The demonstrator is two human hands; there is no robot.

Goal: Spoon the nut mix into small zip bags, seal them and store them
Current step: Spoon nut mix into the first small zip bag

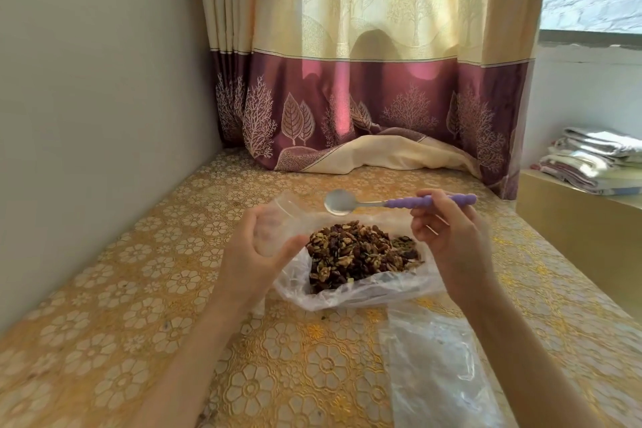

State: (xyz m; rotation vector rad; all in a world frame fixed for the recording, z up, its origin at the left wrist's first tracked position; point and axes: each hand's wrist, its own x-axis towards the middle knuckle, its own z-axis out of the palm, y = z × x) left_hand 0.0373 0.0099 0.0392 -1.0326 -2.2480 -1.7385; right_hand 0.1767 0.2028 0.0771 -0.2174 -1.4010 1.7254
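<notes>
On the gold floral-patterned tabletop (114,288) we keep the crumpled clear plastic bag (347,295) spread open, so the brown nut mix (357,252) lies heaped within reach. Our left hand (257,247) curls its fingers round a small clear zip bag (278,215), propping its mouth open. Our right hand (448,236) pinches the purple-handled metal spoon (392,201), empty, above the heap.

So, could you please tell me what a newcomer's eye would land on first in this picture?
The heap of dark brown nut mix in a crumpled clear plastic bag at mid-table draws the eye first. Just above it, the right hand holds an empty purple-handled metal spoon, while the left hand holds a small clear zip bag. Behind hangs a cream-and-maroon curtain.
</notes>
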